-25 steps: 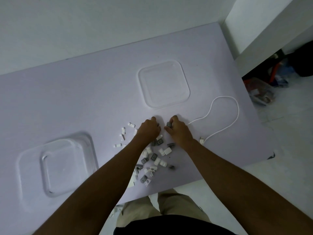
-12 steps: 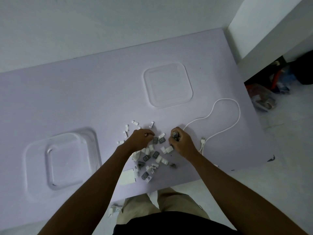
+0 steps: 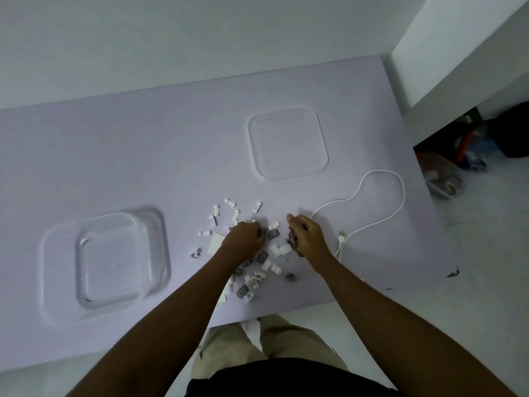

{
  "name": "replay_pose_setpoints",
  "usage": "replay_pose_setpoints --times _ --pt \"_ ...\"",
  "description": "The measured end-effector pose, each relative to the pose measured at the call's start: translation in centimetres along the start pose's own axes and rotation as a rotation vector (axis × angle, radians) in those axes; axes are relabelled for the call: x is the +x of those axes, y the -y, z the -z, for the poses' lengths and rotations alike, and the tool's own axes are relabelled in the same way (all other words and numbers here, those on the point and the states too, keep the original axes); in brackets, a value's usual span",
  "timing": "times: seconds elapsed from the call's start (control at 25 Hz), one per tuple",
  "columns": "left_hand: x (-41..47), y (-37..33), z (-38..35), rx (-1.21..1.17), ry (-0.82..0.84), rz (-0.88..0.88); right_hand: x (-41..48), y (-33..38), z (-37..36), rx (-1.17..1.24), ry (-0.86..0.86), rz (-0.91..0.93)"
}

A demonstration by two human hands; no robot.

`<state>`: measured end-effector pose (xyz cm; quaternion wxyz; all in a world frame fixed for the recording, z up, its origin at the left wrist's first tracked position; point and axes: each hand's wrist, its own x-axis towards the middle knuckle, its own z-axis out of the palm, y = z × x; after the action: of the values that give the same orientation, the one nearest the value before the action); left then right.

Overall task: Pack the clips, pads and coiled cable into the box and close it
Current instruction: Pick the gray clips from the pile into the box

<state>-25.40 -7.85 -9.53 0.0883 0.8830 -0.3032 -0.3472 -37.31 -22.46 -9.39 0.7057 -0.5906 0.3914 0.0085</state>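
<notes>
Small white clips (image 3: 230, 202) and grey pads (image 3: 272, 234) lie scattered on the pale table (image 3: 143, 156) near its front edge. My left hand (image 3: 244, 237) rests curled on the pile with a grey pad at its fingertips. My right hand (image 3: 305, 234) is closed around several grey pieces just right of the pile. A white cable (image 3: 380, 196) lies uncoiled in a loop to the right, its plug (image 3: 342, 236) beside my right wrist. The clear box (image 3: 106, 259) sits open at the left. Its clear lid (image 3: 287, 143) lies flat behind the pile.
The table's front edge runs just below the pile, with my legs under it. Its right edge borders a floor with bags and clutter (image 3: 458, 156) beside a white wall (image 3: 458, 53). A white card (image 3: 216, 243) lies left of my left hand.
Both hands have drawn back toward me over the pile, gathering pieces. The right hand has closed tighter around grey pieces. The camera view has shifted slightly.
</notes>
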Motion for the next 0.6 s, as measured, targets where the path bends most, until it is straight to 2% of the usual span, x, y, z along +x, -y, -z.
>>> replay_pose_setpoints --times 0.08,0.16,0.24,0.36,0.48,0.6 --pt "0.1 -0.1 0.0 -0.001 -0.003 0.004 -0.2 0.2 0.5 0.084 -0.023 -0.085" --pt "0.2 0.0 0.2 -0.027 0.010 0.011 -0.2 -0.1 0.7 -0.008 -0.055 -0.042" --pt "0.1 0.5 0.7 -0.076 0.015 0.020 -0.1 -0.9 0.8 -0.305 -0.087 0.150" --pt "-0.6 1.6 1.2 -0.237 0.013 0.025 0.0 -1.5 0.4 -0.853 0.019 0.389" --pt "-1.9 2.5 1.5 -0.362 0.009 0.036 0.2 -0.8 -0.9 -1.151 0.101 0.412" --pt "-3.4 2.7 1.7 -0.433 -0.028 0.070 0.5 -0.1 -1.7 -1.303 0.156 0.388"
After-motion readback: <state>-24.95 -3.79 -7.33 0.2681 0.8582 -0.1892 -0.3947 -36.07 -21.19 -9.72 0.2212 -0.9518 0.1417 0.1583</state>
